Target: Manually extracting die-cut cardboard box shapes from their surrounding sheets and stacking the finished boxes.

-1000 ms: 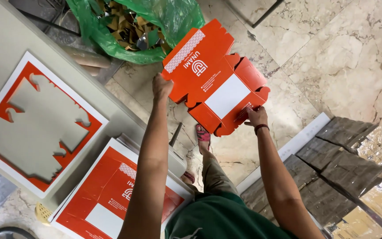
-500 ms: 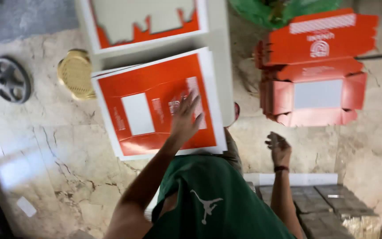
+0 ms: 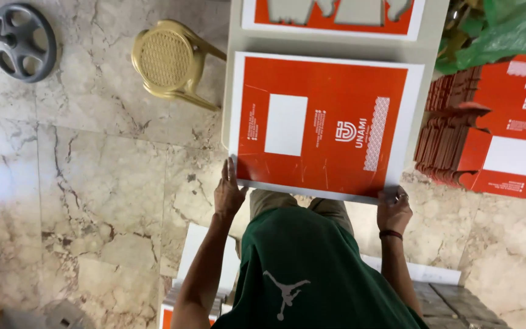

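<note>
A flat orange printed cardboard sheet with a white border (image 3: 324, 122) lies on top of a stack on a pale table (image 3: 336, 45). My left hand (image 3: 228, 195) grips its near left corner. My right hand (image 3: 394, 210), with a ring and a dark wristband, grips its near right corner. Both hands hold the sheet's near edge, which overhangs the table toward me. Beyond it lies another orange sheet with its shape cut out (image 3: 333, 13).
A stack of folded orange boxes (image 3: 494, 140) stands on the floor at the right, with a green plastic bag (image 3: 500, 27) behind. A yellow plastic stool (image 3: 168, 61) and a grey weight plate (image 3: 22, 39) sit at the left on marble floor.
The folded orange box has left my hands and now sits on the right stack. Both hands have moved to the near corners of the flat orange sheet on the table.
</note>
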